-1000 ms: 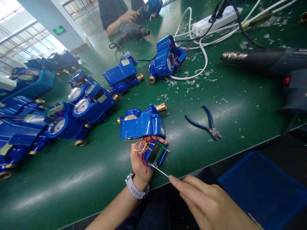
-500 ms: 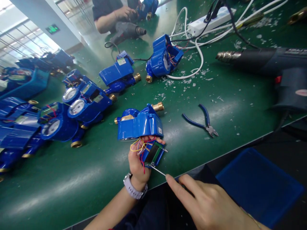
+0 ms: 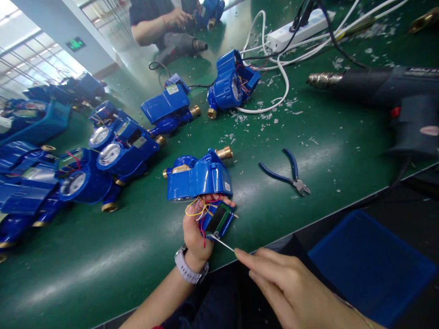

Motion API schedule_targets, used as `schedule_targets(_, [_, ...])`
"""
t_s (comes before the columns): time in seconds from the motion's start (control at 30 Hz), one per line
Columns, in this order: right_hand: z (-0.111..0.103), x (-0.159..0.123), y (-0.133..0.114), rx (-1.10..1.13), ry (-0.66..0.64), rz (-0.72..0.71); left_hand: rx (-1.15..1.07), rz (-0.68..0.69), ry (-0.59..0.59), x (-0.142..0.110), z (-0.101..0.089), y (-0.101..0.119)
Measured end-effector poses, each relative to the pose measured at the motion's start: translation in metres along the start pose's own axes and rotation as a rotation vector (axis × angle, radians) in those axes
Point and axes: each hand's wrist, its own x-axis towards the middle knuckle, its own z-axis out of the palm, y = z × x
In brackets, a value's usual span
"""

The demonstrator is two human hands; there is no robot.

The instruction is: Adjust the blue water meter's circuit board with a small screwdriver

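My left hand is closed around a small blue housing with a green circuit board and a dark display. Red, yellow and white wires run from it toward a blue water meter with brass ends, lying on the green table just beyond. In my right hand is a thin metal shaft, like a screwdriver; its handle is hidden by the hand. The shaft's tip touches or nearly touches the near corner of the housing. A small spring sticks out at the housing's right side.
Diagonal cutters lie right of the meter. A heat gun rests at the right, near a white power strip and cables. Several blue meters stand at the left. Across the table a co-worker's hand is at another meter.
My right hand's fingers have shifted and turned on the screwdriver, whose tip stays at the housing's corner. The left hand holds still. The co-worker's hand has moved slightly.
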Motion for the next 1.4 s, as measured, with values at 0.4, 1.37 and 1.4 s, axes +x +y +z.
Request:
schedule_targets(0.4, [0.017, -0.006, 0.005, 0.287, 0.025, 0.118, -0.036, -0.001, -0.072, 0.001, 0.000, 0.001])
schedule_targets(1.37, [0.026, 0.021, 0.015, -0.390, -0.218, -0.114, -0.104, -0.061, -0.053, -0.002, 0.000, 0.003])
schedule_targets(1.4, [0.026, 0.023, 0.014, -0.393, -0.227, -0.115, -0.099, -0.064, -0.047, -0.003, 0.000, 0.002])
